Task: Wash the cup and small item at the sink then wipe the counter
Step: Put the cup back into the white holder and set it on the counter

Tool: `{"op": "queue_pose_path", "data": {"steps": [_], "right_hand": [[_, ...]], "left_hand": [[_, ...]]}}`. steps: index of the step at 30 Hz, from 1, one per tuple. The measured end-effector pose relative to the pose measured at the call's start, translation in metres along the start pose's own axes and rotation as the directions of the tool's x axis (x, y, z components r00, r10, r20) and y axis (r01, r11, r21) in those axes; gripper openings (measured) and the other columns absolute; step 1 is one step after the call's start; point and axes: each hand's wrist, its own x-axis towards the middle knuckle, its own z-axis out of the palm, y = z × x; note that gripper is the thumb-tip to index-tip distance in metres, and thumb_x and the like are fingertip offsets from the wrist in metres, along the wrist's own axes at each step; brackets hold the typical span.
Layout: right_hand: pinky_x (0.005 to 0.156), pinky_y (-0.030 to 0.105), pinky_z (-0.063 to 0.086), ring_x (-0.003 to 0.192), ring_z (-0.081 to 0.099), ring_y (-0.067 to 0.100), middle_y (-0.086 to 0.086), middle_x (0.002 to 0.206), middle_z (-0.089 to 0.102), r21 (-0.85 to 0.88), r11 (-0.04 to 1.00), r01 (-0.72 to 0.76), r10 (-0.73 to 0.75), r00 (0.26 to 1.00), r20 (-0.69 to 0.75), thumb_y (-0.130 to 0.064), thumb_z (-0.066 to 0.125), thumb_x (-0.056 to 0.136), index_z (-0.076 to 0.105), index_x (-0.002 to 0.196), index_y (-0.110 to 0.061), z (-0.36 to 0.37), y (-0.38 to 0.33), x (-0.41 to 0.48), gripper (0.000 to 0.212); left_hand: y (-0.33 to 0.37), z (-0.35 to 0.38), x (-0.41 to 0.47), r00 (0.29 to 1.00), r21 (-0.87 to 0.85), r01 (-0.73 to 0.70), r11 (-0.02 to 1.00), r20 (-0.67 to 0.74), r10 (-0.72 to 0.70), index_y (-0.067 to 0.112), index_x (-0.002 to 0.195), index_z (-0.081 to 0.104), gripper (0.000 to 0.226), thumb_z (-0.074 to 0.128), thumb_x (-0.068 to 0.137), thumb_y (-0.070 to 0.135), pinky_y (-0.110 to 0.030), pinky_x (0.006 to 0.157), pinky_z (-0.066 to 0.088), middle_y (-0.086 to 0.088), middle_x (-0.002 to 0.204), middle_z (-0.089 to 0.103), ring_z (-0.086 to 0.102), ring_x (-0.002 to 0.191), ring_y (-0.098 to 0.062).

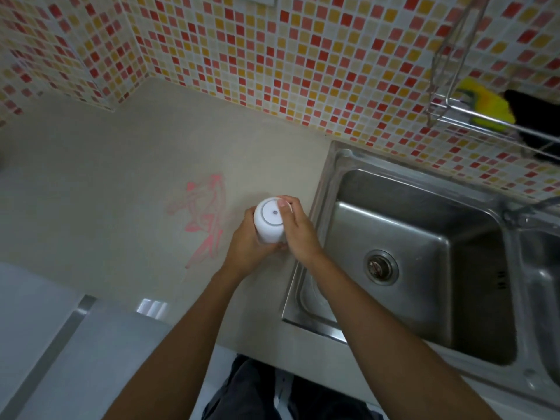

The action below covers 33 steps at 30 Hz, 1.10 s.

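A white cup (269,221) is held with its base turned toward the camera, above the beige counter (106,177) just left of the sink. My left hand (247,247) wraps its lower left side. My right hand (295,228) grips its right side, thumb resting on the ringed base. A pink scribbled stain (203,213) marks the counter left of the cup. The steel sink (333,165) lies to the right, its basin dry with a drain (380,267) in the middle. I see no small item.
A wire rack (472,116) on the tiled wall at upper right holds a yellow sponge (488,104) and a dark object (536,116). A second basin (545,292) lies at the far right. A grey surface (45,344) sits at lower left.
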Motion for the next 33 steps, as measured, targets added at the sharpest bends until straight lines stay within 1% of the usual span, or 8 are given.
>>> {"op": "queue_pose_path", "data": {"steps": [5, 12, 16, 21, 23, 25, 29, 33], "right_hand": [[0.091, 0.027, 0.044, 0.104, 0.057, 0.01, -0.009, 0.111, 0.061, 0.04, 0.999, 0.004, -0.003, 1.0, -0.019, -0.041, 0.037, 0.101, 0.052, 0.117, -0.028, 0.003, 0.004, 0.002, 0.026], [0.087, 0.044, 0.053, 0.101, 0.059, 0.014, -0.011, 0.106, 0.061, 0.1, 0.995, -0.03, 0.035, 0.998, -0.053, -0.054, 0.032, 0.095, 0.051, 0.112, -0.035, 0.011, 0.008, 0.003, 0.032], [0.069, 0.029, 0.052, 0.107, 0.057, 0.02, -0.002, 0.117, 0.059, 0.033, 0.999, -0.036, 0.035, 0.999, 0.019, -0.053, 0.035, 0.097, 0.048, 0.119, -0.032, 0.004, 0.002, 0.003, 0.033], [0.109, 0.03, 0.03, 0.133, 0.042, 0.018, 0.004, 0.145, 0.044, -0.005, 1.0, -0.019, 0.019, 1.0, 0.002, -0.055, 0.039, 0.095, 0.033, 0.144, -0.029, -0.022, -0.001, -0.004, 0.056], [0.108, 0.026, 0.027, 0.136, 0.038, 0.016, 0.002, 0.148, 0.041, 0.021, 0.999, -0.027, 0.028, 0.997, -0.075, -0.052, 0.042, 0.096, 0.033, 0.145, -0.026, -0.039, 0.004, -0.015, 0.056], [0.112, 0.034, 0.029, 0.135, 0.04, 0.017, 0.001, 0.148, 0.043, -0.035, 0.999, -0.022, 0.019, 0.995, -0.1, -0.056, 0.046, 0.093, 0.036, 0.145, -0.025, -0.056, 0.017, -0.028, 0.061], [0.114, 0.043, 0.03, 0.138, 0.037, 0.021, 0.005, 0.149, 0.041, -0.236, 0.97, -0.056, 0.036, 0.996, -0.087, -0.072, 0.047, 0.081, 0.034, 0.146, -0.023, -0.089, 0.044, -0.049, 0.082], [0.115, 0.038, 0.027, 0.138, 0.034, 0.026, 0.011, 0.149, 0.04, -0.418, 0.907, -0.055, -0.011, 0.988, -0.154, -0.059, 0.05, 0.088, 0.034, 0.146, -0.014, -0.128, 0.065, -0.066, 0.076]], "left_hand": [[0.0, -0.001, -0.001, 1.0, 0.026, 0.005, 1.0, 0.024, -0.006, 0.022, 0.132, 0.036, 0.093, 0.083, 0.055, 0.042, -0.027, 0.081, 0.05, 0.005, 0.121, 0.057, 0.06, 0.104, -0.015], [0.004, -0.002, -0.003, 0.999, 0.035, 0.007, 0.999, 0.045, -0.008, 0.02, 0.133, 0.033, 0.096, 0.079, 0.052, 0.044, -0.028, 0.081, 0.048, 0.007, 0.118, 0.053, 0.057, 0.101, -0.013], [0.006, -0.001, -0.004, 0.998, 0.057, 0.024, 0.998, 0.06, -0.028, 0.016, 0.136, 0.031, 0.098, 0.089, 0.057, 0.027, -0.025, 0.084, 0.044, 0.004, 0.124, 0.051, 0.055, 0.108, -0.016], [0.001, -0.01, -0.009, 0.984, 0.16, 0.033, 0.987, 0.166, -0.06, 0.009, 0.148, 0.013, 0.102, 0.073, 0.067, 0.001, -0.037, 0.112, 0.031, -0.011, 0.152, 0.028, 0.03, 0.139, -0.026], [0.002, -0.02, -0.018, 0.986, 0.231, 0.11, 0.967, 0.097, -0.135, 0.004, 0.149, 0.004, 0.094, 0.058, 0.074, -0.01, -0.035, 0.117, 0.019, -0.014, 0.157, 0.013, 0.016, 0.145, -0.027], [0.001, -0.033, -0.026, 0.989, 0.229, 0.146, 0.962, -0.04, -0.141, 0.002, 0.149, 0.011, 0.084, 0.051, 0.077, -0.015, -0.033, 0.117, 0.017, -0.015, 0.157, 0.015, 0.016, 0.145, -0.027], [0.012, -0.051, -0.029, 0.97, 0.286, 0.108, 0.952, -0.241, -0.037, -0.001, 0.146, 0.023, 0.067, 0.05, 0.085, -0.008, -0.037, 0.114, 0.022, -0.019, 0.153, 0.028, 0.027, 0.141, -0.033], [0.052, -0.034, -0.017, 0.92, 0.366, 0.003, 0.93, -0.366, 0.141, -0.005, 0.144, 0.025, 0.059, 0.052, 0.093, 0.009, -0.04, 0.115, 0.018, -0.024, 0.15, 0.03, 0.028, 0.141, -0.035]]}}
